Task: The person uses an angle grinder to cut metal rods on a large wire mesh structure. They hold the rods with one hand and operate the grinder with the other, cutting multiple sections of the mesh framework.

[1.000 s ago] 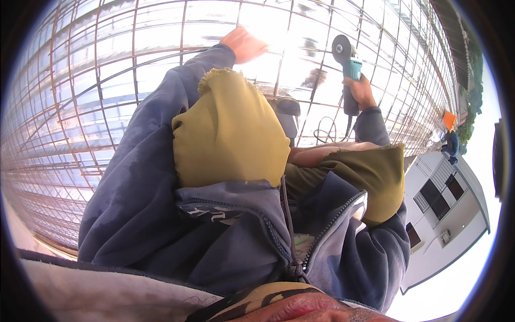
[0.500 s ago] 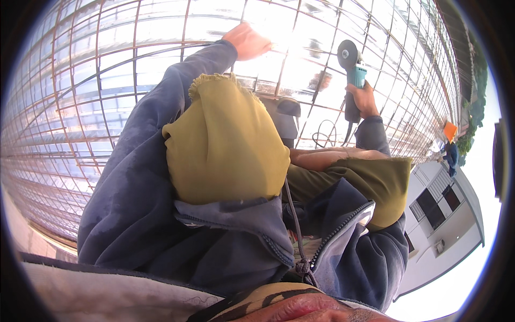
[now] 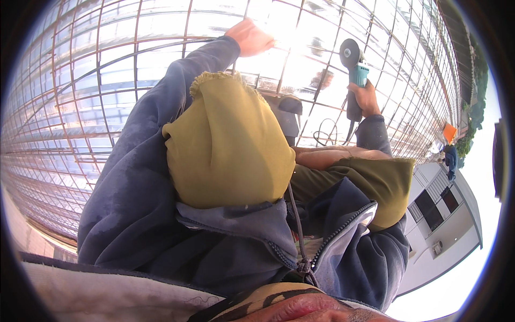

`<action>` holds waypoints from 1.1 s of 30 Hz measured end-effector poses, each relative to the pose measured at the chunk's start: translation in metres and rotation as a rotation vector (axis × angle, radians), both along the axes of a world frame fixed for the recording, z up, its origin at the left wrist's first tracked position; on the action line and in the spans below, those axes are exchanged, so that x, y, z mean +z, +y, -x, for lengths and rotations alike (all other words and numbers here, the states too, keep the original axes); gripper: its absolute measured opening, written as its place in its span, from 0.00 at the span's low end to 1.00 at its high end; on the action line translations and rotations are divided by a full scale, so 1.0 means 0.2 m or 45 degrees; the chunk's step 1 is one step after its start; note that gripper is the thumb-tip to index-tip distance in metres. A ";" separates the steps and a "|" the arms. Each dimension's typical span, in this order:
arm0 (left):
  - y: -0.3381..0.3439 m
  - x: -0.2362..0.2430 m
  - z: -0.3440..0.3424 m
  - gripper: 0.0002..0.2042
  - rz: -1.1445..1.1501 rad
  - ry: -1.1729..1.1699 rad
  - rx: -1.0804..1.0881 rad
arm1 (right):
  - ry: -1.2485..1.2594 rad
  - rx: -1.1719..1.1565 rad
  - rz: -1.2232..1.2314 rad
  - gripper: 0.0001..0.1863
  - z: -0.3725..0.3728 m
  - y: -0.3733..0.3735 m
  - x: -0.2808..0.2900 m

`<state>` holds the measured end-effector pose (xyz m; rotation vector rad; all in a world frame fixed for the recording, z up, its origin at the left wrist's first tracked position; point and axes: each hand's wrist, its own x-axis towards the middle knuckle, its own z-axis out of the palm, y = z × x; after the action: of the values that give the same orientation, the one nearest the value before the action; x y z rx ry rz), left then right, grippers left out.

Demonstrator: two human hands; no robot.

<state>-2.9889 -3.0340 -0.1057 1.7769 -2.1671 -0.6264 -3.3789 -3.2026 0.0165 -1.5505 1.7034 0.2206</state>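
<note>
My right hand (image 3: 367,100) is wrapped round the dark grip of an angle grinder (image 3: 360,75). The grinder has a teal body, and its round disc (image 3: 350,53) points away from me above the steel bar mesh (image 3: 137,70). A dark cord runs down from the grip's end. Farther out and to the left, my left hand (image 3: 251,38) is closed at the mesh bars. Strong glare washes out its fingers, and what they hold cannot be made out.
My bent knees in olive trousers (image 3: 230,145) fill the middle. A dark shoe (image 3: 289,107) rests on the mesh, with a looped cable (image 3: 325,131) beside it. Bright reflective sheeting lies under the bars. At right are an orange piece (image 3: 449,132), blue cloth (image 3: 450,158) and a white building (image 3: 445,236).
My left hand has shifted slightly up and to the right. The grinder, still in my right hand, sits a touch farther right. Both hands keep their hold.
</note>
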 end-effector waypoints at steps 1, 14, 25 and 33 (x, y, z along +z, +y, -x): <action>0.00 0.00 0.00 0.16 -0.008 -0.004 -0.001 | 0.001 -0.003 0.000 0.27 0.00 0.00 0.00; 0.00 -0.01 0.00 0.17 -0.058 -0.059 -0.018 | -0.033 -0.027 -0.053 0.26 -0.03 0.01 0.02; -0.01 -0.01 0.00 0.18 -0.121 -0.034 -0.004 | -0.021 -0.006 -0.048 0.25 -0.01 0.01 0.00; -0.01 -0.01 0.01 0.18 -0.128 -0.043 -0.008 | -0.004 -0.016 -0.041 0.25 -0.02 0.01 0.01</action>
<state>-2.9900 -3.0351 -0.1084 1.8439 -2.2002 -0.7240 -3.3743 -3.2000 0.0190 -1.5150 1.6986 0.2376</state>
